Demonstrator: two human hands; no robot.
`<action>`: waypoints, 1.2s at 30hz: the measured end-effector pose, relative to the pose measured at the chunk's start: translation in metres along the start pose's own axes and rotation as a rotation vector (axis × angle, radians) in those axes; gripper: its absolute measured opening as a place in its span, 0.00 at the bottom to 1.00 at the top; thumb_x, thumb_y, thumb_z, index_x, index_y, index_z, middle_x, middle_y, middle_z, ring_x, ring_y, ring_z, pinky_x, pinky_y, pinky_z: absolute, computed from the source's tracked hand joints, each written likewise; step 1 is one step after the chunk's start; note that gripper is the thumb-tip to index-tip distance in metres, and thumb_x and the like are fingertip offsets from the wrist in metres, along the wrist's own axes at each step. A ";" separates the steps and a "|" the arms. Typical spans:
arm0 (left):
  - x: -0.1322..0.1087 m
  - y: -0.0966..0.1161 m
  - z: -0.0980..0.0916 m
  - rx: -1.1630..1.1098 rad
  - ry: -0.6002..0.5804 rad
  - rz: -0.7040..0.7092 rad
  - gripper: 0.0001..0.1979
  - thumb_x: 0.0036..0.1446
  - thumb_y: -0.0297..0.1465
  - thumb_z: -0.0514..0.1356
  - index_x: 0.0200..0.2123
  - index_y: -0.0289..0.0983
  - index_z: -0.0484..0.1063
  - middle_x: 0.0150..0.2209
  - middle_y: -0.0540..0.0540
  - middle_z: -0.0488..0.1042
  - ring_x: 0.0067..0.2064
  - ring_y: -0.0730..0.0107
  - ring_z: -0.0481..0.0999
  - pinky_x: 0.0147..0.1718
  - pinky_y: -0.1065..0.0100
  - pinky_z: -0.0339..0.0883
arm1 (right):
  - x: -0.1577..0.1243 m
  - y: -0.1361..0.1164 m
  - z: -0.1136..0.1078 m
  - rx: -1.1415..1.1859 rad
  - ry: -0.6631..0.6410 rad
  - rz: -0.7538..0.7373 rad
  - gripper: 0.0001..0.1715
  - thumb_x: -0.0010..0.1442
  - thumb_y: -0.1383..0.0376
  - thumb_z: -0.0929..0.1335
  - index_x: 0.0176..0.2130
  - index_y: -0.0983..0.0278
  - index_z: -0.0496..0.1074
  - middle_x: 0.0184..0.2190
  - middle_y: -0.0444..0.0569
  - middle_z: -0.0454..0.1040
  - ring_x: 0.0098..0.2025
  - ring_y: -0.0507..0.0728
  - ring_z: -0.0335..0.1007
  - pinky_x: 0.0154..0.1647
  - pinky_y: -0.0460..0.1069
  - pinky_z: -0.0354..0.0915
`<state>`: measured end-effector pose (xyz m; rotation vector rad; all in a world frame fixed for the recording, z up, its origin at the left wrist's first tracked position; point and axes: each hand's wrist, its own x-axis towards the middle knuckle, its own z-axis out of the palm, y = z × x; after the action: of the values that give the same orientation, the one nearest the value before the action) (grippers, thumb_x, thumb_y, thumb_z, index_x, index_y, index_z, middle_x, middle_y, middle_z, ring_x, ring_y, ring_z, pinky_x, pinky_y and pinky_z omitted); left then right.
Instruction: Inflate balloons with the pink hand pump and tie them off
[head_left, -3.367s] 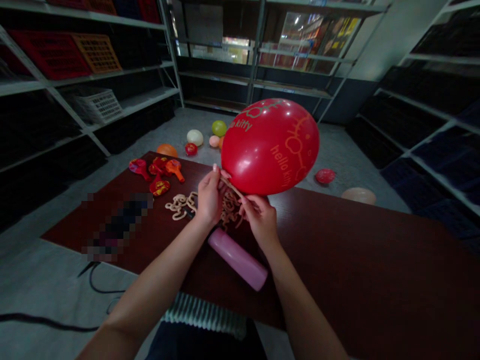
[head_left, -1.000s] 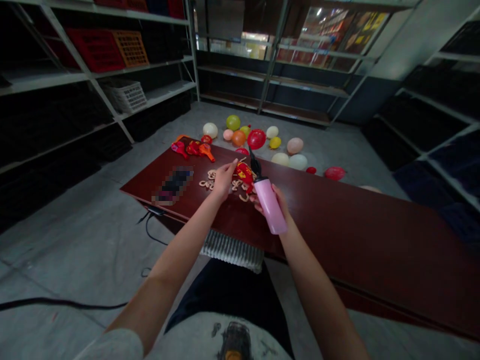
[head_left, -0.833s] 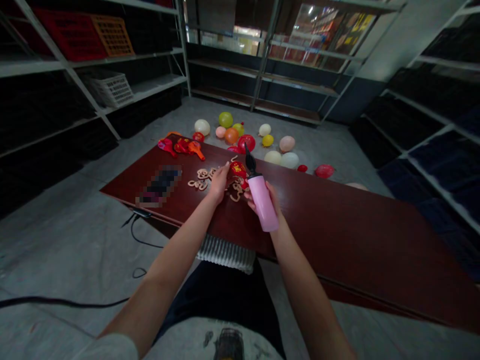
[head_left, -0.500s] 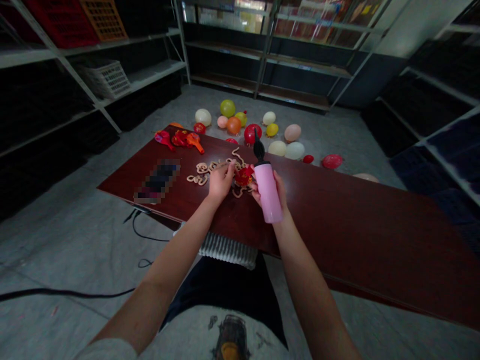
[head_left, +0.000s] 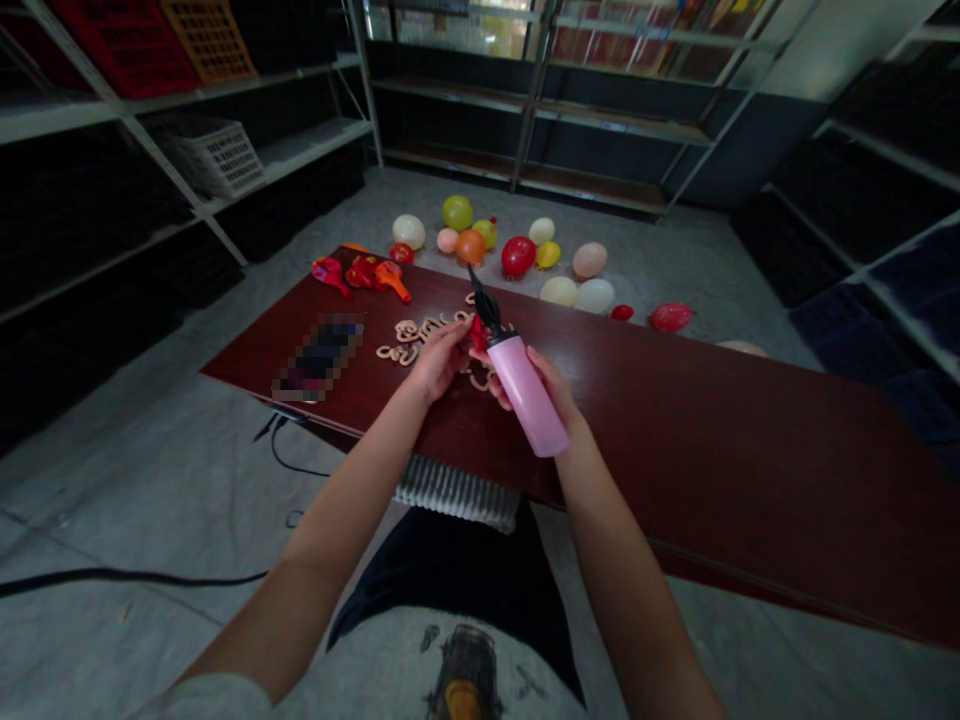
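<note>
My right hand (head_left: 553, 385) is wrapped round a pink hand balloon pump (head_left: 528, 394). Its black nozzle (head_left: 486, 303) points up and away, tilted left. A deflated red balloon (head_left: 478, 333) is between my hands, just left of the nozzle's base, partly hidden by fingers. The fingertips of my left hand (head_left: 441, 360) are closed on the red balloon. Beneath and beside that hand, curly tan strips (head_left: 406, 331) lie on the dark red table (head_left: 675, 430). At the table's far left are several uninflated red and orange balloons (head_left: 391, 279).
A blurred-out dark, flat object (head_left: 321, 358) lies on the table's left part. Several inflated balloons (head_left: 518, 257) rest on the floor beyond the far edge. Metal shelves (head_left: 450, 95) stand behind and on both sides, with a white basket (head_left: 217, 157) on the left. Cables hang below the left edge.
The pump's nozzle has tipped to the left, and its bottom has swung slightly right. My left hand has turned, with its fingers now at the red balloon. The view has shifted slightly.
</note>
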<state>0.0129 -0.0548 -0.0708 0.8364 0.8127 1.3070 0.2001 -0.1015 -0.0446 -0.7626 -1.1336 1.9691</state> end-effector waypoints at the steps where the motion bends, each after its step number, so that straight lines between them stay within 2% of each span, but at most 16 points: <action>1: 0.001 0.001 -0.004 -0.028 0.050 0.016 0.12 0.65 0.39 0.62 0.43 0.37 0.78 0.42 0.42 0.81 0.39 0.65 0.80 0.40 0.66 0.75 | -0.001 -0.001 0.002 -0.004 -0.011 0.023 0.37 0.62 0.40 0.62 0.52 0.65 0.75 0.29 0.50 0.77 0.28 0.53 0.68 0.24 0.46 0.68; 4: 0.005 0.004 -0.019 -0.054 0.219 0.109 0.16 0.72 0.38 0.53 0.56 0.41 0.74 0.52 0.42 0.79 0.47 0.65 0.81 0.46 0.65 0.75 | -0.005 -0.004 0.008 -0.018 -0.031 0.083 0.37 0.64 0.42 0.62 0.53 0.68 0.76 0.29 0.50 0.77 0.27 0.52 0.69 0.24 0.45 0.68; 6: 0.008 0.004 -0.027 -0.034 0.295 0.200 0.17 0.73 0.37 0.51 0.60 0.43 0.70 0.58 0.44 0.76 0.55 0.65 0.78 0.51 0.66 0.75 | -0.006 -0.003 0.010 -0.027 -0.054 0.104 0.35 0.65 0.43 0.63 0.53 0.68 0.76 0.28 0.50 0.78 0.26 0.52 0.69 0.23 0.43 0.68; 9: 0.009 0.005 -0.032 -0.043 0.330 0.288 0.18 0.74 0.33 0.52 0.64 0.43 0.67 0.63 0.43 0.72 0.62 0.64 0.73 0.55 0.66 0.73 | -0.006 0.000 0.011 -0.054 -0.067 0.144 0.32 0.66 0.45 0.64 0.53 0.67 0.75 0.29 0.50 0.80 0.25 0.52 0.71 0.23 0.43 0.69; 11: 0.008 0.007 -0.030 -0.105 0.327 0.275 0.18 0.74 0.30 0.51 0.63 0.42 0.67 0.65 0.43 0.69 0.63 0.66 0.72 0.55 0.69 0.72 | -0.005 0.002 0.010 -0.072 -0.057 0.160 0.29 0.67 0.47 0.64 0.53 0.66 0.74 0.36 0.53 0.82 0.27 0.52 0.73 0.23 0.44 0.70; 14: 0.006 0.011 -0.026 -0.298 0.344 0.224 0.16 0.74 0.27 0.51 0.59 0.40 0.71 0.64 0.44 0.70 0.61 0.70 0.74 0.52 0.74 0.72 | -0.003 0.005 0.008 -0.079 -0.056 0.162 0.27 0.67 0.48 0.64 0.51 0.66 0.74 0.45 0.57 0.82 0.27 0.52 0.74 0.23 0.45 0.71; 19: 0.005 0.017 -0.023 -0.566 0.432 0.258 0.10 0.72 0.25 0.55 0.48 0.37 0.77 0.54 0.44 0.79 0.48 0.75 0.81 0.42 0.79 0.73 | -0.004 0.005 0.007 -0.100 -0.099 0.168 0.28 0.66 0.46 0.65 0.49 0.66 0.76 0.43 0.56 0.83 0.26 0.51 0.73 0.23 0.44 0.70; 21: 0.005 0.018 -0.023 -0.584 0.427 0.256 0.10 0.71 0.23 0.56 0.46 0.36 0.78 0.50 0.44 0.81 0.44 0.76 0.82 0.40 0.79 0.73 | -0.004 0.004 0.008 -0.124 -0.123 0.195 0.29 0.66 0.45 0.65 0.47 0.67 0.76 0.36 0.54 0.83 0.25 0.50 0.72 0.22 0.43 0.69; 24: 0.006 0.017 -0.021 -0.555 0.415 0.239 0.09 0.69 0.22 0.59 0.45 0.35 0.79 0.48 0.43 0.81 0.44 0.74 0.82 0.45 0.76 0.73 | -0.004 0.002 0.010 -0.166 -0.152 0.251 0.33 0.67 0.43 0.63 0.47 0.69 0.77 0.25 0.50 0.79 0.22 0.50 0.70 0.21 0.42 0.67; 27: 0.006 0.016 -0.019 -0.534 0.367 0.253 0.07 0.68 0.24 0.61 0.44 0.34 0.79 0.47 0.42 0.81 0.42 0.73 0.82 0.46 0.74 0.73 | -0.005 0.000 0.012 -0.175 -0.139 0.246 0.32 0.67 0.45 0.62 0.48 0.70 0.76 0.24 0.50 0.79 0.22 0.50 0.70 0.22 0.43 0.67; 33: 0.003 0.019 -0.013 -0.526 0.317 0.238 0.07 0.68 0.23 0.60 0.42 0.33 0.80 0.40 0.44 0.82 0.37 0.75 0.81 0.40 0.76 0.73 | -0.006 -0.002 0.017 -0.153 -0.120 0.232 0.30 0.68 0.47 0.62 0.50 0.69 0.74 0.24 0.49 0.78 0.23 0.51 0.70 0.22 0.43 0.66; 36: 0.000 0.019 -0.010 -0.504 0.290 0.215 0.06 0.66 0.24 0.62 0.42 0.34 0.80 0.40 0.44 0.82 0.36 0.75 0.81 0.37 0.76 0.74 | -0.006 -0.002 0.017 -0.166 -0.124 0.230 0.32 0.68 0.45 0.62 0.48 0.70 0.76 0.22 0.48 0.77 0.22 0.50 0.70 0.22 0.43 0.65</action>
<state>-0.0049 -0.0526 -0.0587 0.3407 0.5815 1.7560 0.1914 -0.1136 -0.0344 -0.9018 -1.3476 2.1564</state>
